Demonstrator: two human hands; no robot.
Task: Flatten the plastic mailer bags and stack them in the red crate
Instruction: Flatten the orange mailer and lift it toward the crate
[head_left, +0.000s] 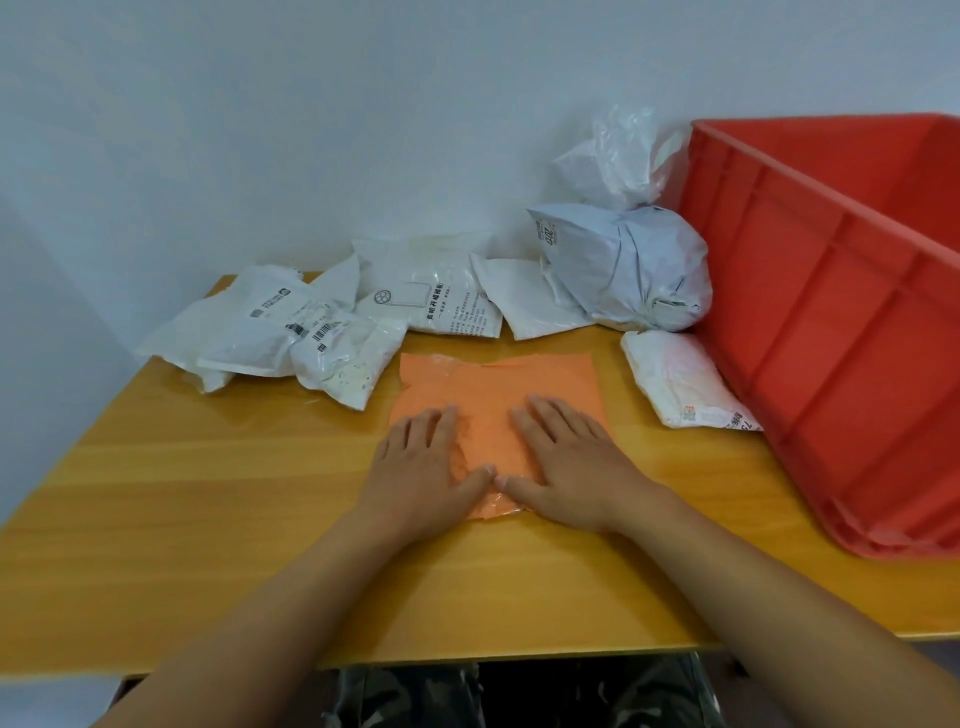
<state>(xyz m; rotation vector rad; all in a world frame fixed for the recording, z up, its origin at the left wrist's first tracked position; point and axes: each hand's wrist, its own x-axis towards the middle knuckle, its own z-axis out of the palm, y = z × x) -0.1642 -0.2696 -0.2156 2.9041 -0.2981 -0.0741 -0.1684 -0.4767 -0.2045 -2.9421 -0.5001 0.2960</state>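
Orange mailer bag (498, 395) lies flat on the tabletop (208, 519), centre, just in front of the person. Far edge shows a slight crease; near edge still crinkled under the palms

Both hands spread flat, fingers straight, pressing down on the near half of the bag. Left hand (421, 467) on its left part, right hand (566, 467) on its right, thumbs nearly meeting at the middle. Neither grips anything

Handling, as judged: thin plastic film, very light, limp, no stiffness of its own. Likely slick on the varnished wood, so it may slide under a sideways push; press down first, then sweep outward. Trapped air should move toward the open end. To lift, pinch two opposite edges or corners so it hangs flat instead of folding; one-hand centre pinch would rumple it

Around it: white mailers (270, 332) heaped at the left rear, a printed white bag (431, 296) behind, a bulky grey mailer (628, 270) at right rear, looks stuffed or balled, a clear crumpled bag (618, 156) above that, a small white packet (680, 382) just beside the crate

Red crate (831, 312) stands at the right edge of the tabletop, near the orange bag; its floor is not visible from here
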